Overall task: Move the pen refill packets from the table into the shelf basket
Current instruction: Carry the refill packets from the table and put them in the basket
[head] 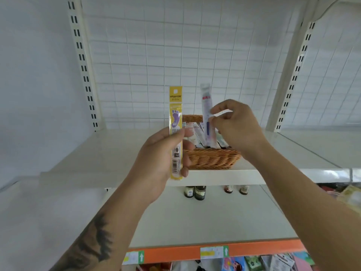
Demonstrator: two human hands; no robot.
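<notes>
Your left hand (166,153) grips the yellow refill packet (175,132) upright, thumb across its front, fingers curled behind, just left of the wicker basket (213,159). Your right hand (236,128) pinches a clear refill packet (207,114) w/ thumb & fingertips, standing in the basket among other packets (197,133).

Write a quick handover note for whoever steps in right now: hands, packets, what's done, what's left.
Left hand: grips the yellow packet upright, in front of the wicker basket.
Right hand: pinches the clear packet upright over the basket.
Done: several packets already lie in the basket on the shelf.
Left: drop in both held packets. The table is out of view, so check it for more.
</notes>
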